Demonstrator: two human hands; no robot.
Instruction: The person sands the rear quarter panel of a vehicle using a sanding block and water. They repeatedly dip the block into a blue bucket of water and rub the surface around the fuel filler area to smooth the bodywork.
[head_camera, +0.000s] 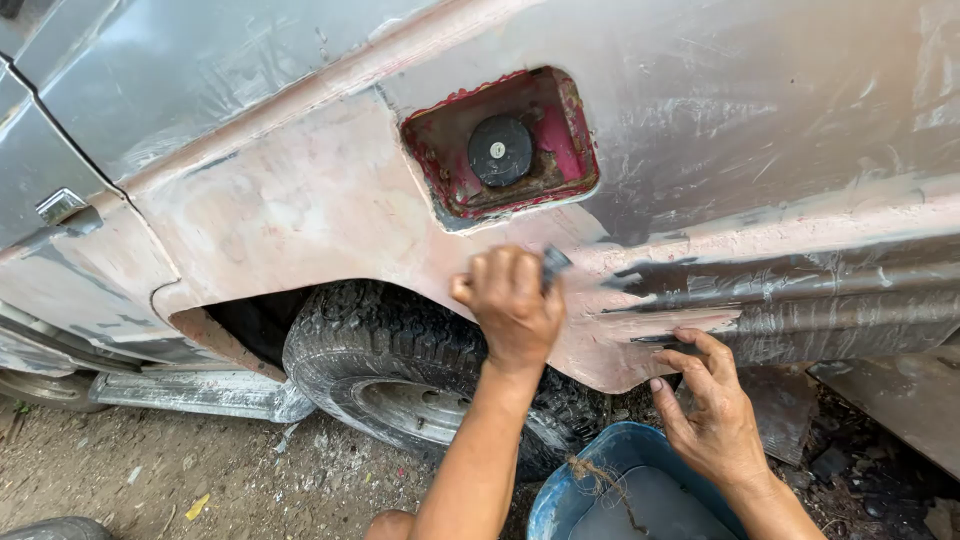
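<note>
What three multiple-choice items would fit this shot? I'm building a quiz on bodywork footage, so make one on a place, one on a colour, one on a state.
1. Where is the left hand?
A. On the panel above the tyre, below the filler recess
B. Inside the bucket
C. On the door handle

2. What colour is the bucket?
A. Yellow
B. Blue
C. White

3. How does the filler cap stand?
A. Lying on the ground
B. Held in the right hand
C. Seated in the recess, no flap over it

Answers: 1 A, the left hand presses a small dark pad to the sanded panel there. 2 B, its rim is blue. 3 C, the black cap sits in the red recess; the right hand only touches the panel's lower edge.
</note>
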